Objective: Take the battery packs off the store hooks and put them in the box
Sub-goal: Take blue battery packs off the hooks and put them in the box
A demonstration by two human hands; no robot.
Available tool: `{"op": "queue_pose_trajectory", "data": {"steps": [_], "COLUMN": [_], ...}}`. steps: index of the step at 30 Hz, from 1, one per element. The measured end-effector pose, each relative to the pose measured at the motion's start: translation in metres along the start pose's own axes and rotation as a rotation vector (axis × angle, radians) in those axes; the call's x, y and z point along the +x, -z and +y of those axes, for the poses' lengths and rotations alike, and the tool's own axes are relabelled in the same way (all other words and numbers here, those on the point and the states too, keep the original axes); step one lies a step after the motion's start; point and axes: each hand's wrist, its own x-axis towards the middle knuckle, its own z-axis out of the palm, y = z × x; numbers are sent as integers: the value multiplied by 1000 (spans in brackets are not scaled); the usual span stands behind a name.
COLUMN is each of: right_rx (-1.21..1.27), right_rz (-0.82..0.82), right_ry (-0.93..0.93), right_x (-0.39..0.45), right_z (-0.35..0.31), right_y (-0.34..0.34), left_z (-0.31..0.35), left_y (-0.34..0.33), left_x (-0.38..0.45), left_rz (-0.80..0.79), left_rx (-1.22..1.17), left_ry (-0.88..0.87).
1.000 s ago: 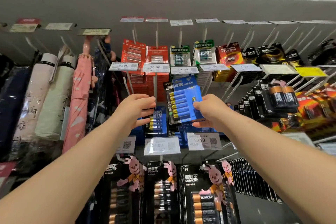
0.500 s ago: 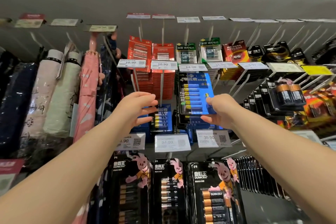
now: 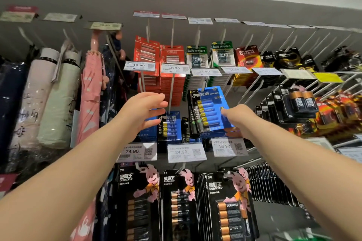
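Pinching the blue battery pack (image 3: pixel 210 111) at frame centre, your right hand (image 3: pixel 240 120) holds it; your left hand (image 3: pixel 141 110) hovers with fingers spread.

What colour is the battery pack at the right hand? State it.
Blue battery pack, with gold-tipped cells, at the right hand; head view.

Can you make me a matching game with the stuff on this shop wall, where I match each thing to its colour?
Things:
1. battery pack at the right hand
2. umbrella left of the left hand
3. packs above the 10.90 price tags
4. bunny packs on the bottom row

Colours:
A. red
B. black
C. blue
D. pink

Pairs: 1-C, 2-D, 3-A, 4-B
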Motion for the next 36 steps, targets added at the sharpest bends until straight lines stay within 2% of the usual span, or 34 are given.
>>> {"op": "queue_pose_trajectory", "data": {"steps": [3, 9, 12, 14, 17, 23, 28, 36], "right_rx": [-177, -251, -373, -435, -423, -309, -166, -223], "right_rz": [44, 103, 197, 244, 204, 184, 130, 102], "right_ry": [126, 276, 359, 369, 311, 138, -101, -401], "right_x": [4, -20, -55, -80, -120, -210, -290, -388], "right_z": [5, 11, 22, 41, 74, 156, 216, 282], "right_y": [0, 16, 39, 60, 94, 174, 232, 335], "left_z": [6, 9, -7, -18, -31, -68, -101, -124], "left_y": [-3, -27, -59, -85, -120, -187, -255, -353], "left_x": [-1, -9, -25, -47, -89, -186, -280, -426], "left_rz": [-26, -99, -134, -182, -275, -501, -636, -785], "left_rx": [22, 49, 221, 312, 304, 93, -90, -263], "left_ry": [-43, -124, -233, -312, -329, -175, 108, 434]}}
